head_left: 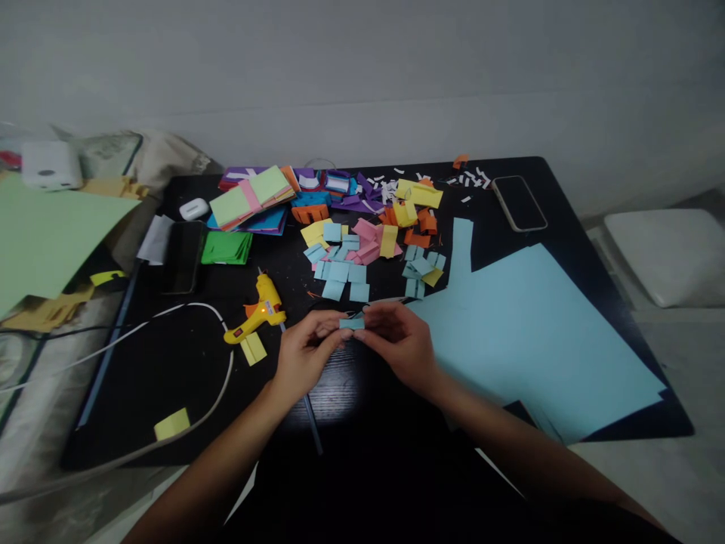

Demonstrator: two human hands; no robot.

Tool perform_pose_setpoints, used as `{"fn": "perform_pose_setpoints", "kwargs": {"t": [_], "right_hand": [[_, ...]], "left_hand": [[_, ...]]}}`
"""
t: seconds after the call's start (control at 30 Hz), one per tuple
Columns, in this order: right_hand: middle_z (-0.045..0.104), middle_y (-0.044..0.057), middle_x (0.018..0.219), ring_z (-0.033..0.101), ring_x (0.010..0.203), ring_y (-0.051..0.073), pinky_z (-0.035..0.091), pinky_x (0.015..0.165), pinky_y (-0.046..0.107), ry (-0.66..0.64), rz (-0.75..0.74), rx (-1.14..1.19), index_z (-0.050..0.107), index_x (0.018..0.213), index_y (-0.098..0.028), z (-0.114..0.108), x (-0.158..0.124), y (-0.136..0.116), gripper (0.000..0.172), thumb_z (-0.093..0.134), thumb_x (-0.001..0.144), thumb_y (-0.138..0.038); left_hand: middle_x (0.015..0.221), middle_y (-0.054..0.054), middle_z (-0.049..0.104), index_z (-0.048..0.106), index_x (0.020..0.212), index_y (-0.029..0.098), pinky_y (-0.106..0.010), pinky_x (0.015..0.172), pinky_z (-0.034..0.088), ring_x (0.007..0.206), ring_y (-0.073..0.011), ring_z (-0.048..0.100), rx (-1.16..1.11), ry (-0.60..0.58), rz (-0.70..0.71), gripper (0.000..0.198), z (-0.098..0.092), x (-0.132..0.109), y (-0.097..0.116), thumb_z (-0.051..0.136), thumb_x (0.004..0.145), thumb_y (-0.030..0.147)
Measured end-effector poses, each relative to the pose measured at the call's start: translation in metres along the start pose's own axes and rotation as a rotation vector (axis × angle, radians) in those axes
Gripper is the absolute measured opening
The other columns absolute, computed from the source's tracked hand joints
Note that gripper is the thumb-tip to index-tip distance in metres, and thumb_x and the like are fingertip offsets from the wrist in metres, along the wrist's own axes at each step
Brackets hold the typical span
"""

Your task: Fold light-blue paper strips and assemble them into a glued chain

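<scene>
Between my fingertips is a small light blue piece of paper (pixel 352 323), held level above the table's near middle. My left hand (pixel 306 344) pinches its left end, and my right hand (pixel 403 341) pinches its right end. Just beyond the hands lie several folded light blue paper pieces (pixel 340 272), with pink pieces (pixel 367 240) and yellow ones mixed in. Left of my left hand a yellow glue gun (pixel 257 311) rests on its side, a small light glowing on it. A yellow paper piece (pixel 254 349) lies against its handle.
Large light blue sheets (pixel 538 340) cover the table's right side. A phone (pixel 519 203) lies at the back right, a dark phone (pixel 184 255) at the left. Stacked coloured papers (pixel 253 198) and white scraps line the back. A white cable (pixel 231 370) loops across the left.
</scene>
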State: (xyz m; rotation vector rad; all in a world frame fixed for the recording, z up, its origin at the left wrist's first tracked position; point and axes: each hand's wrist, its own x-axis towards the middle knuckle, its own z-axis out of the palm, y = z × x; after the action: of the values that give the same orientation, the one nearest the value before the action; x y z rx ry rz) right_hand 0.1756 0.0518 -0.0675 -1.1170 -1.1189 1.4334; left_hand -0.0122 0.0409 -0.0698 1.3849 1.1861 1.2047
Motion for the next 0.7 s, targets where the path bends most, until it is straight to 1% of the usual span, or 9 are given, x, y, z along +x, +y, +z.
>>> {"fn": "perform_pose_setpoints", "kwargs": {"t": [0.1, 0.2, 0.27, 0.37, 0.47, 0.53, 0.6, 0.67, 0.7], "right_hand": [[0.081, 0.004, 0.098, 0.078, 0.09, 0.02, 0.066, 0.082, 0.034, -0.055, 0.027, -0.021, 0.077, 0.105, -0.025, -0.001, 0.0019, 0.0007, 0.033, 0.09, 0.078, -0.039], [0.081, 0.003, 0.088, 0.077, 0.079, 0.02, 0.064, 0.077, 0.034, -0.085, 0.052, -0.089, 0.079, 0.093, -0.023, -0.0026, 0.0035, 0.0024, 0.022, 0.086, 0.082, -0.042], [0.08, 0.001, 0.08, 0.076, 0.074, 0.02, 0.063, 0.075, 0.034, -0.101, 0.034, -0.107, 0.079, 0.087, -0.024, -0.0034, 0.0042, 0.0033, 0.018, 0.083, 0.085, -0.041], [0.079, 0.001, 0.077, 0.074, 0.072, 0.02, 0.061, 0.073, 0.034, -0.088, -0.033, -0.14, 0.081, 0.086, -0.026, -0.0046, 0.0049, 0.0036, 0.011, 0.081, 0.088, -0.037], [0.079, 0.002, 0.086, 0.074, 0.081, 0.021, 0.06, 0.079, 0.036, -0.04, -0.159, -0.227, 0.083, 0.089, -0.029, -0.0062, 0.0061, 0.0026, 0.004, 0.082, 0.089, -0.034], [0.079, 0.003, 0.09, 0.073, 0.085, 0.022, 0.059, 0.081, 0.037, -0.019, -0.232, -0.287, 0.084, 0.09, -0.031, -0.0071, 0.0067, 0.0016, 0.003, 0.083, 0.088, -0.033], [0.077, 0.002, 0.082, 0.072, 0.075, 0.02, 0.059, 0.074, 0.035, -0.044, -0.197, -0.297, 0.085, 0.093, -0.03, -0.0073, 0.0065, 0.0011, 0.006, 0.082, 0.089, -0.034], [0.075, 0.0, 0.072, 0.069, 0.062, 0.017, 0.059, 0.065, 0.032, -0.095, -0.09, -0.228, 0.084, 0.098, -0.028, -0.0065, 0.0057, 0.0015, 0.012, 0.08, 0.091, -0.037], [0.075, -0.001, 0.071, 0.069, 0.06, 0.016, 0.06, 0.063, 0.032, -0.114, -0.042, -0.175, 0.083, 0.099, -0.028, -0.0059, 0.0052, 0.0019, 0.014, 0.079, 0.091, -0.039]], "left_hand": [[0.085, 0.0, 0.079, 0.076, 0.11, 0.024, -0.026, 0.071, 0.064, 0.07, -0.0141, 0.075, 0.058, 0.024, 0.018, 0.02, -0.0026, -0.001, 0.0014, 0.08, 0.092, 0.029], [0.083, 0.0, 0.079, 0.077, 0.112, 0.024, -0.028, 0.073, 0.063, 0.072, -0.0155, 0.076, 0.092, 0.022, 0.027, 0.021, -0.0036, -0.0027, 0.0008, 0.08, 0.092, 0.03], [0.084, -0.001, 0.079, 0.076, 0.117, 0.024, -0.029, 0.074, 0.063, 0.074, -0.0162, 0.076, 0.096, 0.014, 0.021, 0.025, -0.0037, -0.0036, -0.0004, 0.08, 0.092, 0.03], [0.091, -0.003, 0.08, 0.076, 0.12, 0.024, -0.031, 0.076, 0.063, 0.078, -0.0171, 0.076, 0.098, -0.001, 0.032, 0.027, -0.0043, -0.0025, -0.0006, 0.078, 0.093, 0.028], [0.098, -0.005, 0.079, 0.081, 0.107, 0.025, -0.032, 0.079, 0.061, 0.088, -0.0188, 0.075, 0.181, -0.024, 0.117, 0.014, -0.0065, 0.0018, 0.0027, 0.077, 0.094, 0.024], [0.099, -0.006, 0.077, 0.083, 0.101, 0.025, -0.033, 0.081, 0.06, 0.092, -0.0192, 0.073, 0.261, -0.012, 0.181, 0.01, -0.0085, 0.0045, 0.0053, 0.077, 0.094, 0.022], [0.097, -0.005, 0.076, 0.083, 0.101, 0.026, -0.032, 0.078, 0.059, 0.089, -0.0184, 0.072, 0.306, 0.002, 0.207, 0.01, -0.01, 0.0058, 0.0068, 0.077, 0.094, 0.022], [0.092, -0.004, 0.077, 0.083, 0.1, 0.025, -0.029, 0.073, 0.059, 0.082, -0.0168, 0.071, 0.316, 0.0, 0.198, 0.01, -0.0104, 0.0051, 0.0066, 0.075, 0.096, 0.022], [0.089, -0.003, 0.077, 0.082, 0.1, 0.024, -0.028, 0.07, 0.059, 0.077, -0.0158, 0.071, 0.305, -0.009, 0.183, 0.009, -0.0101, 0.0043, 0.0061, 0.074, 0.096, 0.022]]}}
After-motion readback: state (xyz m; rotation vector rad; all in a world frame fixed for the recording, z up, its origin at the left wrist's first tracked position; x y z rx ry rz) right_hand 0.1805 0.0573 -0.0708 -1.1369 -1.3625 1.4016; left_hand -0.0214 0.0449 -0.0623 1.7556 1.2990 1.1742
